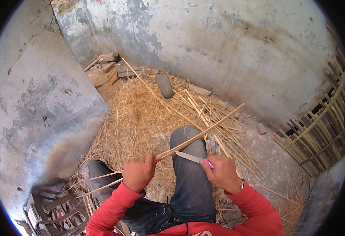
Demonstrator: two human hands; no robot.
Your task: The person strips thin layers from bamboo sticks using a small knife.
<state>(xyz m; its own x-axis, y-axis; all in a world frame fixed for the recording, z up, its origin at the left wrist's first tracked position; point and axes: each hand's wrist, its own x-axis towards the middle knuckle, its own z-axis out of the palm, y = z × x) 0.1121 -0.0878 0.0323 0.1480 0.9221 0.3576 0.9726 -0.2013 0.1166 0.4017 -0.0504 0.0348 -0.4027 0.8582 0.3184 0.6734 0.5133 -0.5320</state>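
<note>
My left hand (pixel 139 172) is closed around split bamboo strips (pixel 204 133). They run up to the right across my right knee, and their other ends stick out to the left behind the hand. In my right hand (pixel 222 173) is a knife (pixel 190 157) with a pink handle, gripped in closed fingers. Its pale blade points left over my thigh, with the tip close to the underside of the strips. Whether the blade touches them I cannot tell.
Bamboo shavings (pixel 133 114) cover the floor ahead, with loose strips (pixel 223 139) lying beyond my right knee. A grey rounded stone (pixel 164 85) and bricks (pixel 111 65) sit near the wall. A bamboo-stick frame (pixel 318 137) stands right; a brown slatted plastic item (pixel 46 204) lies lower left.
</note>
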